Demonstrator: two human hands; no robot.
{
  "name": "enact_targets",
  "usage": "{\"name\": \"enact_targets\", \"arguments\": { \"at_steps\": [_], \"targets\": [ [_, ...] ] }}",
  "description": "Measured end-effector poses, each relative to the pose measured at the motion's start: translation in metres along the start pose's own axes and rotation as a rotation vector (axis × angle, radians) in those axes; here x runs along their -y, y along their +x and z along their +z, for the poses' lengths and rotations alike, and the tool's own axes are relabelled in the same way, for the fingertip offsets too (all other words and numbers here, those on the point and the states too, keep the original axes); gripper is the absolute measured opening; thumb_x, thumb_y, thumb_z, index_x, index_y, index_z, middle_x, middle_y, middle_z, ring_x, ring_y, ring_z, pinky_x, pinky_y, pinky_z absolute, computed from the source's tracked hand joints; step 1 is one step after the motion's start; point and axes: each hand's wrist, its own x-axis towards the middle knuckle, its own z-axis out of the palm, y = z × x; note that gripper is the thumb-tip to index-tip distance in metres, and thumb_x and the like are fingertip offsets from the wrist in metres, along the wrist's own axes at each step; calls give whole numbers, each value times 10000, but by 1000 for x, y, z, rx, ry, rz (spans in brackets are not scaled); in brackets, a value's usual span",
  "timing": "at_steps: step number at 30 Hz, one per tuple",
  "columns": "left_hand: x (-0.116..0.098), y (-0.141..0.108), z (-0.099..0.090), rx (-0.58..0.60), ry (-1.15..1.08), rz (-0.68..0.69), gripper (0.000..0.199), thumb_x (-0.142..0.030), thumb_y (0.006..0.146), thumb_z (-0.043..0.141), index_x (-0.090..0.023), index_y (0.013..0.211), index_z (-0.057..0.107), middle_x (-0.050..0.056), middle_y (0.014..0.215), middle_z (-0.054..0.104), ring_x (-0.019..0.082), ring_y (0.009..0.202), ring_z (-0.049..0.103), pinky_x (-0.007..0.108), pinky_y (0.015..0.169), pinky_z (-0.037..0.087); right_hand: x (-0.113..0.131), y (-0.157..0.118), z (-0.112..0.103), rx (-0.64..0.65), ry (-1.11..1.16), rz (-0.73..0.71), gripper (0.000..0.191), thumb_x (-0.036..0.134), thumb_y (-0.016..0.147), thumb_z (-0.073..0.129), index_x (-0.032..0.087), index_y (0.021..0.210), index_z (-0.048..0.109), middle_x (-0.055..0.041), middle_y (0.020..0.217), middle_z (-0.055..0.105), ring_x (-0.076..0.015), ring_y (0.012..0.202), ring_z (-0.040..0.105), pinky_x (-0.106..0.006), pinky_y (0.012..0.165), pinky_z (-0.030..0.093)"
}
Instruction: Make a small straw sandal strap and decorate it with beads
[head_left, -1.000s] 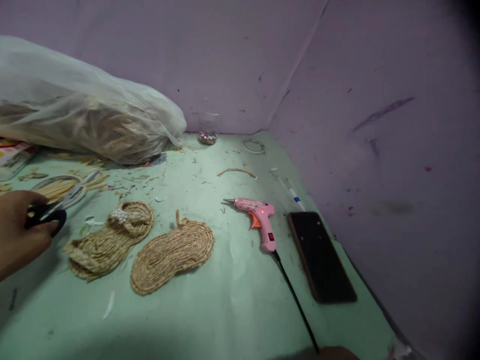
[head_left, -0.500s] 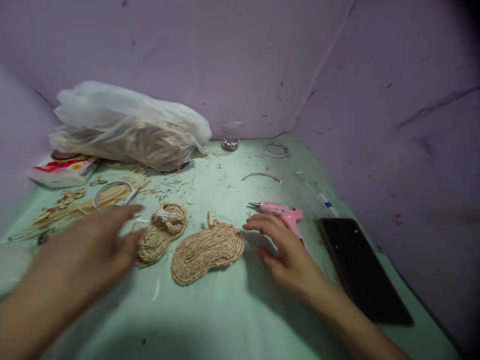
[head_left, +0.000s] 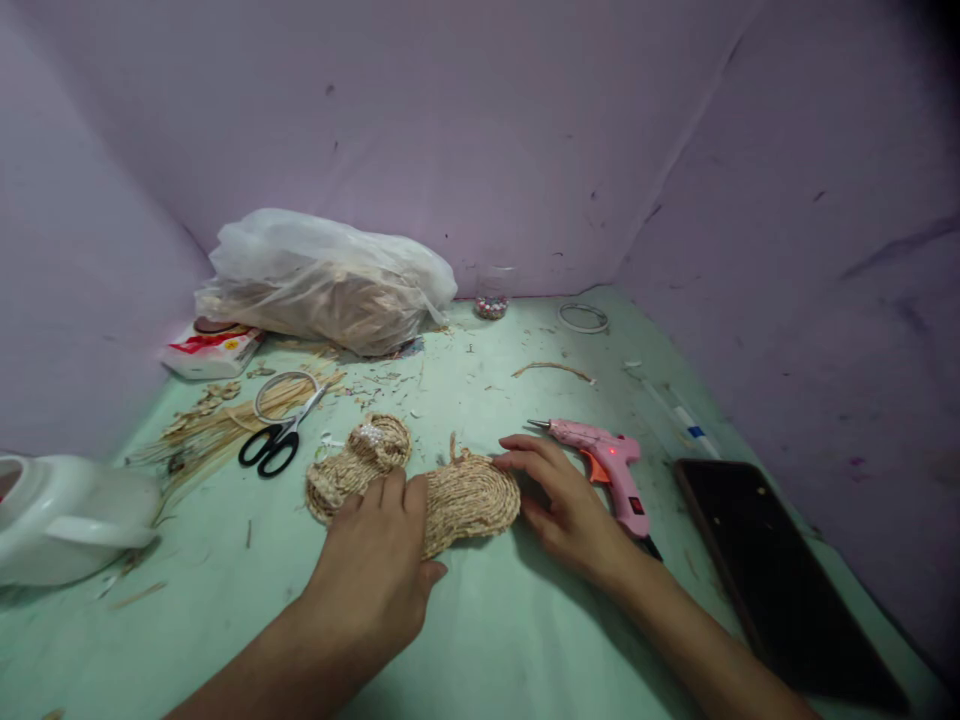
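A coiled straw sole lies on the green table, a short straw end sticking up at its far edge. My left hand rests over its left end, fingers curled down and fingertips hidden, so its hold is unclear. At the sole's right end is my right hand, fingers apart, fingertips near or touching the rim. Left of the sole sits a finished-looking straw slipper with white beads on its strap. Just right of my right hand lies a pink glue gun with a red light showing.
Black-handled scissors lie by a tape ring and straw strands at left. A white jug is at the left edge. Behind are a plastic bag and a bead jar. A dark phone lies at right.
My left hand has come right, from beside the slipper onto the sole's left end. The view has shifted left, bringing the scissors and jug into clearer sight. My right hand stays by the sole's right end.
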Motion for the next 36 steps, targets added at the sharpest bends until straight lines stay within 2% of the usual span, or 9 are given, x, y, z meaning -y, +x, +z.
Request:
{"name": "enact_targets", "arguments": {
  "at_steps": [3, 6, 10, 12, 16, 19, 26, 30, 36],
  "targets": [
    [1, -2, 0, -51, -123, 29, 360, -201, 723, 501, -183, 1078, 555, 139, 1083, 603, 299, 1002, 554, 413, 864, 419, 8, 2, -4, -55, 81, 50, 233, 114, 782, 541, 247, 956, 620, -75, 1095, 615, -232, 1049, 563, -436, 887, 455],
    [6, -2, -3, -30, -464, 46, 183, -209, 754, 440, -201, 840, 601, 59, 798, 639, 230, 785, 606, 318, 707, 449, 20, 8, -12, -101, 253, 168, 148, 275, 847, 532, 238, 950, 631, -61, 999, 668, -218, 955, 613, -406, 846, 479],
    [7, 5, 1, 271, -1050, 62, 225, -369, 735, 460, -173, 787, 559, 28, 695, 613, 204, 686, 603, 279, 595, 439, 24, 18, -20, -192, 553, 380, 365, 456, 890, 429, 200, 1038, 641, -87, 986, 698, -212, 918, 648, -401, 859, 486],
    [5, 6, 6, 346, -977, 14, 266, -398, 754, 430, -165, 766, 558, 43, 672, 613, 209, 639, 601, 295, 566, 429, 21, 19, -20, -245, 585, 452, 394, 495, 871, 442, 195, 992, 667, -100, 1004, 698, -222, 923, 646, -413, 864, 481],
    [1, -3, 8, 186, -276, -25, 400, -439, 824, 343, -179, 621, 569, 98, 642, 623, 276, 654, 610, 356, 576, 373, 17, 8, -20, -314, 497, 532, 343, 480, 838, 503, 203, 924, 685, -101, 1037, 678, -234, 939, 624, -407, 830, 484],
    [-1, -8, 1, 229, -50, 1, 382, -399, 841, 321, -194, 681, 600, 121, 714, 661, 306, 708, 631, 352, 566, 344, 17, -6, -21, -343, 425, 560, 261, 418, 798, 563, 203, 900, 669, -75, 963, 680, -222, 882, 621, -378, 787, 485],
    [-3, 0, 2, 175, -68, -10, 275, -314, 836, 364, -212, 711, 586, 73, 702, 674, 254, 677, 625, 296, 534, 281, 14, -26, -19, -330, 280, 636, 160, 298, 714, 596, 186, 809, 660, -63, 816, 680, -203, 744, 625, -319, 672, 492],
    [-3, 1, 11, 142, -92, -36, 295, -327, 838, 370, -196, 697, 593, 85, 696, 668, 251, 658, 614, 288, 527, 257, 16, -27, -12, -241, 297, 618, 198, 289, 751, 563, 191, 904, 640, -78, 902, 674, -200, 758, 626, -315, 643, 500],
    [-1, 8, 23, 39, -360, -91, 280, -333, 815, 426, -195, 681, 629, 33, 603, 627, 184, 579, 553, 260, 530, 284, 24, -26, 1, -127, 339, 563, 293, 219, 766, 528, 185, 1054, 565, -106, 1021, 655, -198, 781, 632, -348, 670, 522]
  ]
}}
